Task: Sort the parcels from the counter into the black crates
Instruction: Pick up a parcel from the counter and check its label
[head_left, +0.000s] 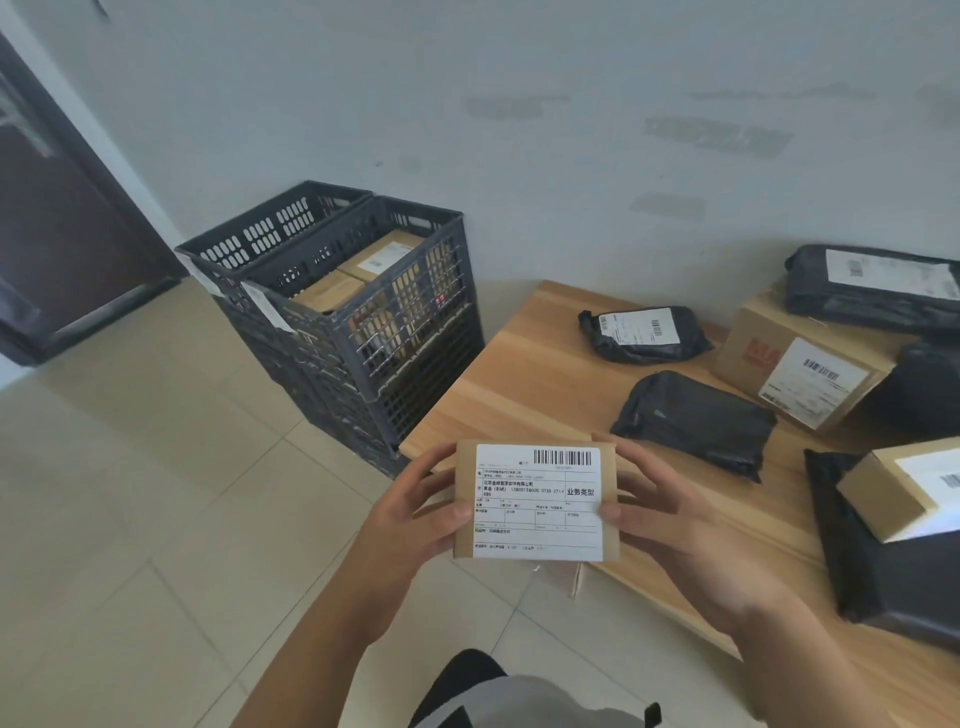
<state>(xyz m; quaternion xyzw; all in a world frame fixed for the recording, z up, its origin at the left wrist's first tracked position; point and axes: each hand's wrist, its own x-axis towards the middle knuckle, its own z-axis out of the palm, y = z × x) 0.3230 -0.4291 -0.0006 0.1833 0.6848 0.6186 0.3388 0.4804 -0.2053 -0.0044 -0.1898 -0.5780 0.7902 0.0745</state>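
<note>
A small flat cardboard parcel (537, 501) with a white barcode label facing me is held in the air over the counter's near-left corner. My left hand (415, 514) grips its left edge and my right hand (670, 525) grips its right edge. Two stacks of black crates stand on the floor to the left of the counter: the nearer stack (410, 332) has cardboard boxes (363, 270) in its top crate, and the farther crate (260, 234) sits behind it, its contents hidden.
The wooden counter (524, 384) carries two black poly bags (644, 332) (696, 421), a large cardboard box (800, 379) with a black bag (872, 286) on top, and a small box (904, 488) lying on another black bag (893, 566). A dark door (67, 223) stands at left; the floor is tiled.
</note>
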